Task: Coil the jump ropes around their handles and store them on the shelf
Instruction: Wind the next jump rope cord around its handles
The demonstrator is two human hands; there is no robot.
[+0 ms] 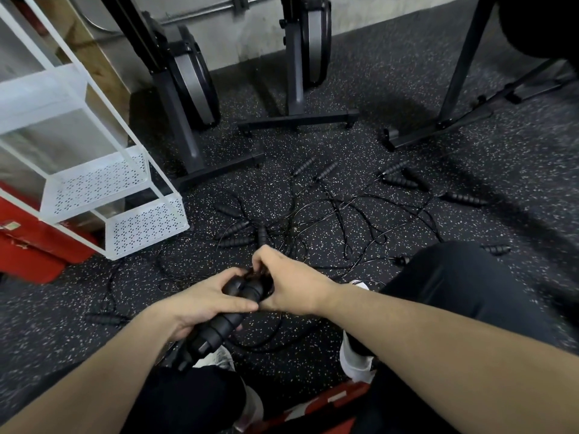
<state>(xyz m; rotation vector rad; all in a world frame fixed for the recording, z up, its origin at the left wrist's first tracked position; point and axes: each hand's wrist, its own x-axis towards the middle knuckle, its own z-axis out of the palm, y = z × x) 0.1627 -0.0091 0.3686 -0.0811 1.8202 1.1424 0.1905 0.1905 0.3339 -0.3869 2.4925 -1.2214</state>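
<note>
Both hands (250,292) grip paired handles (225,317); shelf (119,183) bare.

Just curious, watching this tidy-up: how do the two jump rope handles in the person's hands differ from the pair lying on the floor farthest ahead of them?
The held handles lie side by side, gripped by the left hand, while the right hand pinches cord at their top. The floor pair lies apart and untouched. Cord looks wrapped around the held handles; the floor pair's cord trails loose into the tangle. Both pairs are black and ribbed.

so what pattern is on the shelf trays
White shelf trays with small punched holes in rows, seen in the head view.
</note>
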